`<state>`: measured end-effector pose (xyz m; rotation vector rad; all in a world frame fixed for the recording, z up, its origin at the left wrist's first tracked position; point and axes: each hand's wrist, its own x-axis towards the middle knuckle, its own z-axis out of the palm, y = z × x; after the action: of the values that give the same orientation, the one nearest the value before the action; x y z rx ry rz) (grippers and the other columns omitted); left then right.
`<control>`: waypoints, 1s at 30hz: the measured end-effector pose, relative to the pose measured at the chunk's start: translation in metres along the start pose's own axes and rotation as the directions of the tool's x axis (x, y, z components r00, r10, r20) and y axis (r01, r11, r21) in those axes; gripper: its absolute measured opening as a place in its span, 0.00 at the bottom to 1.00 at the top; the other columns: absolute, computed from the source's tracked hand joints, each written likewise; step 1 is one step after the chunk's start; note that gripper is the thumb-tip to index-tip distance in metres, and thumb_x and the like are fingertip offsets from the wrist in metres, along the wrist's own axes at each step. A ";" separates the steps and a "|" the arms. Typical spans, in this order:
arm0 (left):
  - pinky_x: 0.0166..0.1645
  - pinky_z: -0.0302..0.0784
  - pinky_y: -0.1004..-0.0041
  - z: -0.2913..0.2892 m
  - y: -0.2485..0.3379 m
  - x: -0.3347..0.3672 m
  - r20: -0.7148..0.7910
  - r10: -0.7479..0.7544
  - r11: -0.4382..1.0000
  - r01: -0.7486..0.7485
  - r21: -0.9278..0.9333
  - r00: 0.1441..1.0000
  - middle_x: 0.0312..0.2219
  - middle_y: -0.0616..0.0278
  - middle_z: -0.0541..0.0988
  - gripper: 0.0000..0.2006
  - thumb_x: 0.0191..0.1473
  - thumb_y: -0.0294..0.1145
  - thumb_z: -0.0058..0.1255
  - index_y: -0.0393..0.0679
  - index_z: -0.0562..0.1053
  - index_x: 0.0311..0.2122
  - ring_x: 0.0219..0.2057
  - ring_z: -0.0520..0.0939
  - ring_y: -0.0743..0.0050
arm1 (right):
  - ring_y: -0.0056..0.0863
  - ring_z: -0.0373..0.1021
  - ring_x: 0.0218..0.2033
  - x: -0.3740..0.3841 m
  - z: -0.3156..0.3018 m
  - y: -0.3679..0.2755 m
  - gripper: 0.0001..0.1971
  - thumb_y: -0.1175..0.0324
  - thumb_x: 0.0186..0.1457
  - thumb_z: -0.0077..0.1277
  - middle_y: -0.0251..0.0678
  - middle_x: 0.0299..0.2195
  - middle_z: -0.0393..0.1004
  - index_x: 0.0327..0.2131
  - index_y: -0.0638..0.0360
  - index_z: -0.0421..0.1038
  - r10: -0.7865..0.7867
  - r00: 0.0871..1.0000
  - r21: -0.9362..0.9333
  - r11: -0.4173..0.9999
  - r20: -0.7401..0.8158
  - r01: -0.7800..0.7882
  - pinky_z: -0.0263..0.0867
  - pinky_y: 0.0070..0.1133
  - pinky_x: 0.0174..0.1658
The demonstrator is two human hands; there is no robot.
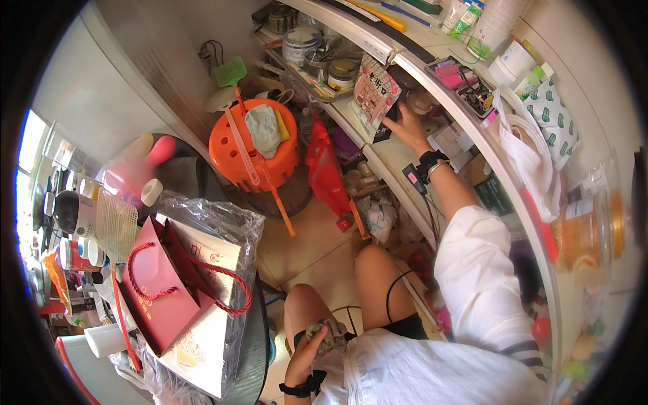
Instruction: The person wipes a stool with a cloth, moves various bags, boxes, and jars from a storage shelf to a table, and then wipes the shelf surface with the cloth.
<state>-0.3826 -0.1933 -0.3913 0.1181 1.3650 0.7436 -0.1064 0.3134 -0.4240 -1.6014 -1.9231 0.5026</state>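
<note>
My left hand [309, 352] is closed around a crumpled grey-brown cloth [327, 335], held low over my lap. My right hand [409, 129] reaches into the shelf unit on the right. Its thumb lies at the lower edge of an upright printed snack packet [373, 94] in pink and cream, with the index finger along the packet's dark side; the other fingers are partly hidden. Beside the packet stands a glass jar with a yellowish lid [342, 73]. Behind my right hand, a round container [420, 102] sits in the shadow of the shelf.
An orange plastic stool [226, 152] bears a grey rag [263, 129] and a green fly swatter [231, 71]. Left, a dark round table [258, 337] holds a red gift bag [158, 297] and bottles. A red dustpan-like item [327, 169] stands by the shelf. The cabinet top [432, 40] carries tubes and a tray.
</note>
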 end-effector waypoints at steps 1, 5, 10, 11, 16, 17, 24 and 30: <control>0.33 0.71 0.78 -0.001 -0.001 -0.001 -0.004 -0.001 1.000 0.001 -0.001 1.000 0.33 0.68 0.78 0.18 0.59 0.44 0.53 0.42 0.73 0.47 0.32 0.77 0.81 | 0.45 0.60 0.59 0.000 0.006 -0.002 0.43 0.41 0.48 0.54 0.51 0.58 0.62 0.59 0.66 0.58 -0.054 0.998 0.003 0.999 -0.024 0.054 0.57 0.33 0.59; 0.32 0.71 0.78 -0.006 -0.009 0.006 -0.026 -0.001 0.998 -0.001 -0.068 1.000 0.32 0.68 0.78 0.17 0.59 0.43 0.54 0.42 0.73 0.46 0.30 0.77 0.80 | 0.43 0.66 0.55 -0.002 0.013 -0.013 0.36 0.43 0.52 0.52 0.50 0.51 0.69 0.53 0.65 0.65 0.000 0.993 0.085 0.996 -0.114 0.009 0.64 0.32 0.52; 0.32 0.70 0.78 -0.010 -0.008 -0.001 -0.008 0.000 0.999 0.000 -0.052 1.000 0.31 0.68 0.78 0.17 0.58 0.43 0.54 0.41 0.73 0.45 0.28 0.76 0.80 | 0.18 0.72 0.29 -0.008 0.007 -0.040 0.17 0.56 0.63 0.48 0.35 0.29 0.73 0.36 0.65 0.70 0.278 0.960 0.390 0.879 0.046 -0.273 0.72 0.19 0.26; 0.31 0.69 0.78 -0.007 -0.006 -0.001 0.000 0.005 0.999 -0.005 -0.045 1.000 0.31 0.67 0.78 0.17 0.58 0.44 0.54 0.41 0.73 0.45 0.28 0.76 0.80 | 0.20 0.73 0.27 -0.005 0.004 -0.024 0.17 0.58 0.63 0.48 0.35 0.26 0.72 0.32 0.65 0.69 0.231 0.973 0.478 0.855 -0.006 -0.200 0.72 0.21 0.25; 0.32 0.69 0.78 -0.013 -0.009 -0.001 -0.002 0.023 0.999 -0.023 -0.034 1.000 0.31 0.67 0.78 0.17 0.59 0.44 0.53 0.41 0.73 0.44 0.29 0.76 0.80 | 0.21 0.71 0.25 -0.007 0.005 0.002 0.17 0.60 0.62 0.49 0.33 0.24 0.70 0.28 0.66 0.68 0.185 0.975 0.575 0.814 -0.122 -0.082 0.74 0.21 0.28; 0.32 0.70 0.79 -0.012 -0.008 -0.001 -0.004 0.018 0.999 -0.018 -0.034 1.000 0.32 0.68 0.78 0.17 0.59 0.45 0.53 0.41 0.73 0.45 0.29 0.76 0.80 | 0.21 0.71 0.25 -0.006 0.003 0.006 0.17 0.59 0.63 0.49 0.34 0.23 0.71 0.28 0.65 0.68 0.183 0.971 0.559 0.827 -0.157 -0.066 0.73 0.21 0.29; 0.33 0.71 0.78 -0.022 -0.013 0.003 -0.021 -0.018 1.000 0.017 -0.016 1.000 0.33 0.68 0.78 0.18 0.59 0.45 0.53 0.41 0.73 0.46 0.32 0.77 0.80 | 0.24 0.72 0.23 0.004 0.029 -0.012 0.16 0.59 0.64 0.45 0.34 0.21 0.72 0.32 0.63 0.69 0.500 0.844 0.682 0.687 -0.195 -0.250 0.67 0.25 0.28; 0.33 0.71 0.78 -0.009 -0.004 0.003 -0.033 0.020 0.998 -0.022 -0.056 0.999 0.33 0.66 0.78 0.19 0.59 0.44 0.53 0.38 0.72 0.46 0.30 0.77 0.79 | 0.18 0.72 0.34 0.020 0.036 0.004 0.15 0.55 0.63 0.47 0.29 0.33 0.72 0.47 0.53 0.70 0.370 0.926 0.599 0.759 -0.074 -0.255 0.72 0.20 0.38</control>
<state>-0.3888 -0.1979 -0.3981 0.0761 1.3742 0.8035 -0.1291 0.3362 -0.4498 -1.4828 -1.1832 0.9403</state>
